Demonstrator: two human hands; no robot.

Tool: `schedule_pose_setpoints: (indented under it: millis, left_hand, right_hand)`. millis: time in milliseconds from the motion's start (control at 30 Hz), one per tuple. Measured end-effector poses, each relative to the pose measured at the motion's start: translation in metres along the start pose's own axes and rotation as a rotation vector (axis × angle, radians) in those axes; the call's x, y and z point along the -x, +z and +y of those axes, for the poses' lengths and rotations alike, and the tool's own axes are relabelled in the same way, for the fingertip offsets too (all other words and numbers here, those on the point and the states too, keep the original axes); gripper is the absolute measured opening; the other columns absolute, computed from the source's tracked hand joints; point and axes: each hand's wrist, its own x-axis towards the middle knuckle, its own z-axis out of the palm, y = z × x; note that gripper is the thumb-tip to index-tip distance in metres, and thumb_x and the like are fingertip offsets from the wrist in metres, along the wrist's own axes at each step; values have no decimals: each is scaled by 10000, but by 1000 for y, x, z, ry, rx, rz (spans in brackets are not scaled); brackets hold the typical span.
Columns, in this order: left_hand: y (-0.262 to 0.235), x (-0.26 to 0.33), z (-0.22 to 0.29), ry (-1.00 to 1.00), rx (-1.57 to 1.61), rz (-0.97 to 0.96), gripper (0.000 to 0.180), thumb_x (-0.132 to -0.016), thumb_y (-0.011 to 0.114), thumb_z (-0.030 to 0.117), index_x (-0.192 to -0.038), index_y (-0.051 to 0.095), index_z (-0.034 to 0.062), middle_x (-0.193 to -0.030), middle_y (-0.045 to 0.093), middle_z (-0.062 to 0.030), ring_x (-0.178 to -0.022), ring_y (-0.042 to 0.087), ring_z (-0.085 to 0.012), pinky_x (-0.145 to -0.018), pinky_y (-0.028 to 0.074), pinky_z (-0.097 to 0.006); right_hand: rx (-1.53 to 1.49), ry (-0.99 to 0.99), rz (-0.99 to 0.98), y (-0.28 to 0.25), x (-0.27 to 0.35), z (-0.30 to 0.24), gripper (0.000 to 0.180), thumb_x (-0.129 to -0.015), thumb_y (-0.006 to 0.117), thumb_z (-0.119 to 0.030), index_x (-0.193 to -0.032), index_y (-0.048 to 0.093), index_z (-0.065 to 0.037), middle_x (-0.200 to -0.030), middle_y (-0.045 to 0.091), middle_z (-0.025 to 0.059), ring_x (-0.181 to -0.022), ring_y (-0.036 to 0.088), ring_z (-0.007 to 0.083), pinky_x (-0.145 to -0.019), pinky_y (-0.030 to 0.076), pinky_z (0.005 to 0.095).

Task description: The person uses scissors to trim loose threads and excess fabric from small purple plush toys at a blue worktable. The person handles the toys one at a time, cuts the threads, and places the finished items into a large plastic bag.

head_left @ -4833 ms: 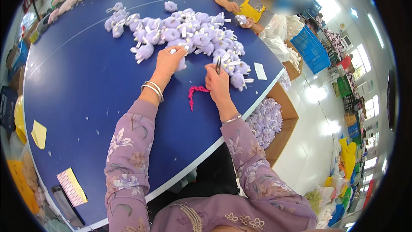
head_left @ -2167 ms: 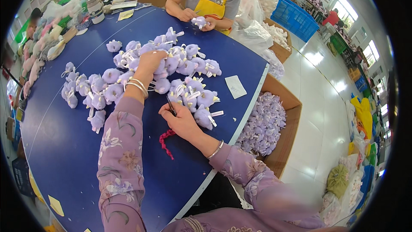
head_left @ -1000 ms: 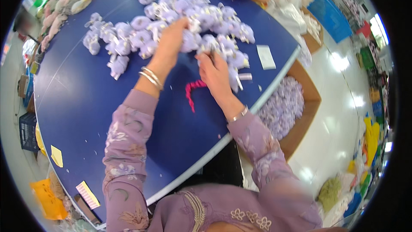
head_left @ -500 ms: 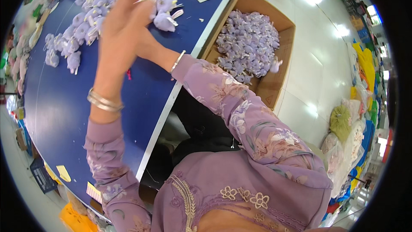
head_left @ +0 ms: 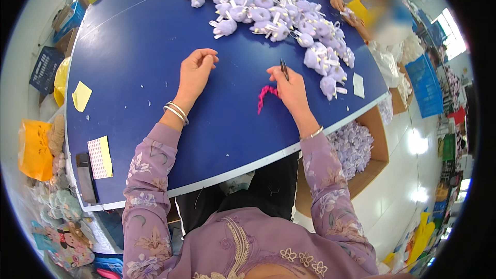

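My left hand (head_left: 194, 75) is above the blue table (head_left: 134, 139), its fingers curled in toward the thumb; nothing shows in them. To its right, my right hand (head_left: 293, 93) grips small black thread snips (head_left: 283, 70), with two slim points sticking up past the fingers. A bright pink braided cord (head_left: 264, 94) hangs beside that hand and trails on the tabletop; where it is tied is hidden. Beyond both hands spreads a loose pile of lilac plush toys (head_left: 261, 14) with white ribbon loops. One plush toy (head_left: 224, 28) lies at the pile's near left edge.
A cardboard box (head_left: 376, 150) of similar lilac toys stands right of the table. Across the far right corner, another person's hands (head_left: 345, 11) handle something small. A white paper (head_left: 358, 85) lies right; a label sheet (head_left: 100, 157) and dark case (head_left: 86, 178) lie left.
My hands, earlier close together and blurred over the table near the toys, are now apart and lower. The snips have come into sight in my right hand. The view has swung left.
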Motion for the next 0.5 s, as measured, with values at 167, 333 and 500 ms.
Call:
schedule_pose_setpoints:
  millis: [167, 333, 500]
  left_hand:
    - [0, -15, -2, -13, -5, -138, 198, -939, 560, 176, -977, 678, 23, -824, 667, -12, -716, 579, -67, -637, 462, -214]
    - [20, -55, -15, 90, -25, -160, 209, -934, 573, 187, -934, 678, 6, -782, 661, -38, -684, 566, -78, -603, 448, -243]
    - [35, -69, -9, 183, 64, -57, 231, -889, 588, 195, -948, 676, -11, -709, 640, -70, -649, 581, -128, -624, 476, -289]
  right_hand:
    - [-691, 375, -214, 7, -6, -19, 269, -1001, 501, -201, -1126, 590, 20, -742, 524, 6, -475, 346, 41, -427, 281, 211]
    - [-79, 32, 168, 33, -41, -54, 230, -976, 527, -181, -1037, 663, -6, -683, 574, 32, -508, 477, 92, -468, 365, 240]
    - [157, -294, 99, 39, -87, -78, 217, -973, 539, -163, -1007, 658, 14, -612, 518, -3, -518, 447, 78, -485, 374, 251]
